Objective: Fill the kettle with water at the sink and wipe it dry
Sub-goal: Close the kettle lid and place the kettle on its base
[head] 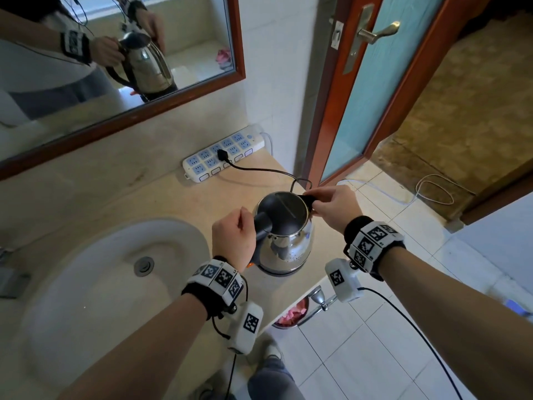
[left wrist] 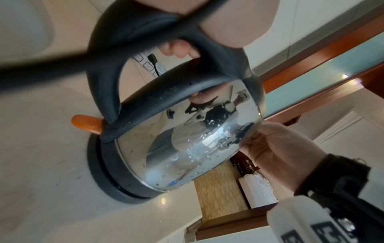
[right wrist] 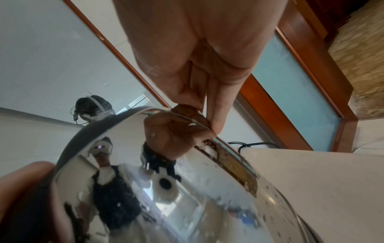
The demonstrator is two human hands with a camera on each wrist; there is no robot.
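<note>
A steel kettle (head: 288, 243) with a black handle and top stands on its round black base (head: 277, 271) on the counter, right of the sink (head: 86, 284). My left hand (head: 235, 235) grips the handle, its fingers (left wrist: 178, 49) curled through the loop. On the far side, at the spout, my right hand (head: 331, 206) pinches the top edge. The right wrist view shows those fingertips (right wrist: 216, 125) on the rim. Water droplets dot the shiny body (left wrist: 187, 139). An orange switch (left wrist: 87, 123) sticks out under the handle. Whether there is water inside is hidden.
A white power strip (head: 222, 155) lies against the wall behind the kettle, with a black cord (head: 259, 168) plugged in and looping toward the base. The mirror (head: 173, 13) hangs above. An open door (head: 375, 82) stands right. A chrome towel bar (head: 317, 298) juts below the counter edge.
</note>
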